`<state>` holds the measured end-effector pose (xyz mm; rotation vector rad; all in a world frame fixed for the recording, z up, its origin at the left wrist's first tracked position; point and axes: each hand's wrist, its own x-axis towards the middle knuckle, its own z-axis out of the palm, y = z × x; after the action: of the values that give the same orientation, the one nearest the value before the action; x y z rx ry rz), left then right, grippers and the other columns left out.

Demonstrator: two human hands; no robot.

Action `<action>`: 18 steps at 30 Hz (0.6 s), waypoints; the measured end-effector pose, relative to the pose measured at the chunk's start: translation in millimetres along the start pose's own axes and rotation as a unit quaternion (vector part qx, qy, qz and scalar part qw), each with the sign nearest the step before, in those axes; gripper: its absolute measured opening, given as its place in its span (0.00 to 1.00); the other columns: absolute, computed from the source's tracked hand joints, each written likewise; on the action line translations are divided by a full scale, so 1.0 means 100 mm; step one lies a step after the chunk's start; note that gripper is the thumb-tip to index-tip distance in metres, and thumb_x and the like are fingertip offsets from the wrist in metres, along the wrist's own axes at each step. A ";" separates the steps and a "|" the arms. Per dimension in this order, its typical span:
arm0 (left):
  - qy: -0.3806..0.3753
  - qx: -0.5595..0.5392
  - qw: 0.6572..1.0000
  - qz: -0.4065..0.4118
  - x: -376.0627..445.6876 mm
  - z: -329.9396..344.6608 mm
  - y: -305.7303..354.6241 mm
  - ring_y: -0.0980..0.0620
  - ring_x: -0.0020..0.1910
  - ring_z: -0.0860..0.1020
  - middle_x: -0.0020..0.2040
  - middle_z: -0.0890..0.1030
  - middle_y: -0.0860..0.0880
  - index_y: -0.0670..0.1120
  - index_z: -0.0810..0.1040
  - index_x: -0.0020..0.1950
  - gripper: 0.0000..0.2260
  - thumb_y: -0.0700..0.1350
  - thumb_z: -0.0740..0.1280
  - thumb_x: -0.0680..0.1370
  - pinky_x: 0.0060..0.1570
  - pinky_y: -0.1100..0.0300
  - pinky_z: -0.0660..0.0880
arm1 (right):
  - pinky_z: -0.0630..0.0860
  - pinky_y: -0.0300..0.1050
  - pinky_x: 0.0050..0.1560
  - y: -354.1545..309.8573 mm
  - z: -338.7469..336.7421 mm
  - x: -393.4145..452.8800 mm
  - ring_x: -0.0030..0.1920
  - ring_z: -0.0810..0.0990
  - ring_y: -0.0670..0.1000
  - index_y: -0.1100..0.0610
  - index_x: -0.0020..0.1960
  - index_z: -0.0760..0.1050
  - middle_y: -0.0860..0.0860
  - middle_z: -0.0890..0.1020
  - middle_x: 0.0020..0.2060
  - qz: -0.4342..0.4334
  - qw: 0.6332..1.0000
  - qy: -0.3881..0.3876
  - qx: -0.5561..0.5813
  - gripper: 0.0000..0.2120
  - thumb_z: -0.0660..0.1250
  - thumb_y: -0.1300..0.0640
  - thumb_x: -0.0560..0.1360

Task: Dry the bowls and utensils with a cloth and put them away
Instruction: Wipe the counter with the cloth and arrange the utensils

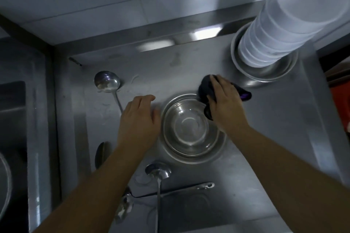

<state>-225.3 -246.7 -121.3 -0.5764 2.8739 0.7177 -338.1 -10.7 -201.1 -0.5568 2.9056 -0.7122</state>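
The steel bowl (191, 128) sits between both hands: left hand (139, 119) relaxed beside its rim, right hand (225, 104) gripping the dark cloth (205, 89) over its far-right edge.

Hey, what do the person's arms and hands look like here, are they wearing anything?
Both forearms are bare: no sleeves reach into view. The left hand and right hand show no gloves, rings, watch or wristband. The picture is soft, so fine marks cannot be told.

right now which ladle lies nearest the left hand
The far ladle: its handle runs right up to the left hand. The near ladle lies well below it.
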 end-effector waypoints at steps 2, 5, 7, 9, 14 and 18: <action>-0.007 -0.002 1.000 0.018 -0.02 0.11 0.17 0.43 0.62 0.77 0.64 0.80 0.44 0.44 0.76 0.70 0.15 0.46 0.65 0.84 0.63 0.47 0.73 | 0.65 0.64 0.78 0.27 -0.11 -0.28 0.76 0.69 0.64 0.60 0.80 0.67 0.62 0.71 0.77 0.046 0.999 0.020 0.004 0.27 0.67 0.60 0.82; -0.018 -0.005 0.999 0.037 -0.04 0.26 0.40 0.41 0.57 0.78 0.61 0.81 0.43 0.44 0.78 0.67 0.14 0.44 0.66 0.82 0.60 0.47 0.74 | 0.62 0.63 0.80 0.67 -0.28 -0.78 0.78 0.66 0.63 0.60 0.81 0.64 0.61 0.69 0.78 0.124 0.992 0.034 0.000 0.27 0.65 0.58 0.84; -0.027 -0.009 0.999 0.036 -0.04 0.37 0.56 0.41 0.58 0.77 0.62 0.80 0.42 0.43 0.78 0.68 0.15 0.43 0.67 0.82 0.61 0.46 0.73 | 0.60 0.61 0.80 0.87 -0.39 -1.17 0.79 0.63 0.63 0.59 0.82 0.62 0.61 0.68 0.79 0.149 0.988 0.033 -0.005 0.28 0.64 0.58 0.84; -0.033 -0.009 0.999 0.033 -0.03 0.47 0.72 0.39 0.60 0.77 0.63 0.80 0.41 0.43 0.78 0.69 0.15 0.43 0.67 0.82 0.63 0.45 0.74 | 0.61 0.62 0.80 0.94 -0.44 -1.56 0.79 0.63 0.63 0.59 0.82 0.61 0.62 0.68 0.79 0.145 0.989 0.019 -0.012 0.27 0.62 0.57 0.85; -0.054 -0.002 0.998 0.017 0.06 0.67 1.11 0.38 0.64 0.78 0.65 0.80 0.40 0.42 0.79 0.69 0.16 0.43 0.67 0.82 0.66 0.46 0.73 | 0.54 0.58 0.80 0.64 -0.24 -2.49 0.80 0.63 0.63 0.54 0.84 0.59 0.56 0.68 0.80 -0.092 0.981 -0.147 -0.088 0.35 0.60 0.48 0.79; -0.057 -0.020 0.998 -0.027 0.16 0.70 1.29 0.43 0.59 0.78 0.64 0.79 0.45 0.47 0.77 0.69 0.14 0.46 0.65 0.83 0.54 0.54 0.71 | 0.61 0.54 0.81 0.76 -0.29 -2.79 0.82 0.63 0.53 0.44 0.83 0.62 0.46 0.66 0.81 -0.302 0.929 -0.207 -0.059 0.36 0.67 0.47 0.76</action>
<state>-288.8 -113.7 -130.8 -0.5947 2.7353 0.7760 -109.4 167.9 -208.0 -1.4531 2.3803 -0.3919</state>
